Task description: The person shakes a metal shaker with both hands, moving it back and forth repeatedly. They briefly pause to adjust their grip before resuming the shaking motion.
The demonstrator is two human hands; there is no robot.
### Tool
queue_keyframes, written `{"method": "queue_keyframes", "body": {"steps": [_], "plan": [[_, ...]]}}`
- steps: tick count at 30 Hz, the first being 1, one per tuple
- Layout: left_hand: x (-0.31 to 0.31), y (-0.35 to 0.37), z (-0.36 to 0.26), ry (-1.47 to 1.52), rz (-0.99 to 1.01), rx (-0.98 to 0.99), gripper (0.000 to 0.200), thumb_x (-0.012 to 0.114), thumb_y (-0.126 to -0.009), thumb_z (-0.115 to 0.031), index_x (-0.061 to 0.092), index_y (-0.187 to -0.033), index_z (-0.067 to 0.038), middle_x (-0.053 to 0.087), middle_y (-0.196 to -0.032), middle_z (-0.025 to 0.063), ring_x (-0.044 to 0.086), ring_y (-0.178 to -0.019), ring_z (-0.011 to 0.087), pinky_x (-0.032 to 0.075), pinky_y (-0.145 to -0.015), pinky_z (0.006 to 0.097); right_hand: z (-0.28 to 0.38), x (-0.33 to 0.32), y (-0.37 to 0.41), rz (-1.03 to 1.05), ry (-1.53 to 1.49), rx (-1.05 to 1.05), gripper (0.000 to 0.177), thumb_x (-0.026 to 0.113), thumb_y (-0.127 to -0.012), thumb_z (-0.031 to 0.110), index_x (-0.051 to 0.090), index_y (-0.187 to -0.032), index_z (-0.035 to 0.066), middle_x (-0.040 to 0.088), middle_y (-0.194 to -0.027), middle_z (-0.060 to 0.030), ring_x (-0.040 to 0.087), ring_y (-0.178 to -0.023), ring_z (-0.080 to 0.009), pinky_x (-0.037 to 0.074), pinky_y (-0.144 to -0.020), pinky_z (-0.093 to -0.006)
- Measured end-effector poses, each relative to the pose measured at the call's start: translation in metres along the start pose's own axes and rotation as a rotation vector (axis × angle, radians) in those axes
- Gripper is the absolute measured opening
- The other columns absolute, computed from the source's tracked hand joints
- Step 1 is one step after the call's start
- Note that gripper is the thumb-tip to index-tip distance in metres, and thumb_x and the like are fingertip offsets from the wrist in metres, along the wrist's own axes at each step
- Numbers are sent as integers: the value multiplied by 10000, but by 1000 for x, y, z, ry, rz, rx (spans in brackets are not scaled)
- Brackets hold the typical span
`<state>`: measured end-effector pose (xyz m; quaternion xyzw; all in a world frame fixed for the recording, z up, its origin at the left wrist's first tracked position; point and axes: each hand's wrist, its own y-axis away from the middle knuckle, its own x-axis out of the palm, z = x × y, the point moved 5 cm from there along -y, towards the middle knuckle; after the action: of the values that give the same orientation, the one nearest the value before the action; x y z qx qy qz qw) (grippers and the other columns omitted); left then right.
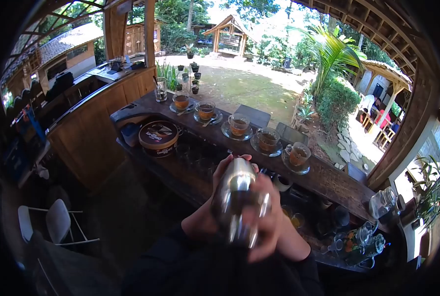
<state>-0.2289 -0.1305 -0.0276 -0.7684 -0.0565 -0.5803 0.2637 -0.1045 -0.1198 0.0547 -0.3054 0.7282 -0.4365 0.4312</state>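
A shiny metal cocktail shaker (237, 197) is held in front of my chest, tilted and smeared by motion. My left hand (220, 180) is closed around its left side, with fingertips showing by the far end. Wrapped over the right side is my right hand (267, 212), its fingers blurred. Just past the shaker, several glass cups of amber-brown drink stand on saucers along the wooden counter (328, 180); the nearest cup (299, 155) is on the right, another cup (268, 140) is beside it.
A round brown tub (158, 137) sits on the lower shelf at left. Glass jars (382, 202) and pitchers (368, 244) stand at right. A spoon jar (161, 90) is at the counter's far end. A white folding chair (58, 220) stands lower left. People sit outside at right.
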Motion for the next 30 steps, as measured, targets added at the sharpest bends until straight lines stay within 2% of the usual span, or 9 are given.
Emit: {"method": "queue_keyframes", "body": {"steps": [6,8,12,14,19,20,25,26,30], "plan": [[-15,3,-2,34,-174,105,403,378,-902,-374,559,-1052,-46,614,-992,149,598,-939,276,489,-820,413,-13,-20,9,-23,12,657,857,844,-572,261,353,-1274,237,364,-1266,-296,440,-1149,-437,397,-912,-530],[30,12,-5,-253,152,107,444,373,-896,-437,531,-1058,-55,551,-940,168,586,-824,259,486,-777,366,32,-6,-19,-87,4,-88,557,745,-677,184,498,-1160,311,497,-1151,-155,447,-1130,-437,307,-954,-610],[20,11,3,-309,94,97,443,371,-897,-445,525,-1067,-67,544,-933,164,586,-803,250,493,-751,358,35,-9,-10,-95,-24,-123,524,700,-724,184,501,-1154,406,515,-1127,-101,450,-1121,-424,279,-943,-645],[17,27,17,-297,-319,296,430,371,-905,-396,556,-1052,-36,619,-970,132,606,-900,254,494,-799,379,0,-21,18,-43,-128,747,645,757,-688,225,432,-1233,338,425,-1269,-152,441,-1139,-410,297,-942,-627],[0,28,19,-227,-137,150,432,351,-902,-402,540,-1016,-30,586,-957,165,597,-885,276,488,-793,380,30,-39,17,-179,-285,669,549,742,-700,280,489,-1186,244,454,-1222,-132,432,-1111,-486,329,-917,-617],[21,31,19,-343,68,165,444,356,-896,-427,525,-1007,-31,560,-942,182,590,-848,276,485,-781,375,52,-35,-6,-216,-153,-37,452,658,-746,415,560,-1110,166,489,-1208,-80,439,-1136,-439,300,-943,-607],[43,30,29,-408,120,224,463,377,-883,-457,514,-1012,-34,528,-899,173,583,-782,256,496,-734,379,71,-32,31,-257,-171,113,446,674,-691,410,564,-1092,248,499,-1170,19,433,-1151,-387,252,-964,-634],[15,27,32,-279,4,167,467,381,-888,-433,526,-1054,-21,571,-960,171,605,-847,288,492,-792,416,34,-19,76,-228,-252,-61,365,723,-707,111,545,-967,294,480,-1143,-147,462,-1112,-384,336,-956,-545],[-26,38,58,-263,-389,358,429,356,-915,-350,531,-1102,-7,610,-1057,162,589,-985,289,474,-847,431,17,-53,42,-167,-29,453,783,819,-620,152,343,-1242,150,406,-1247,-211,419,-1166,-406,379,-928,-487]]}}
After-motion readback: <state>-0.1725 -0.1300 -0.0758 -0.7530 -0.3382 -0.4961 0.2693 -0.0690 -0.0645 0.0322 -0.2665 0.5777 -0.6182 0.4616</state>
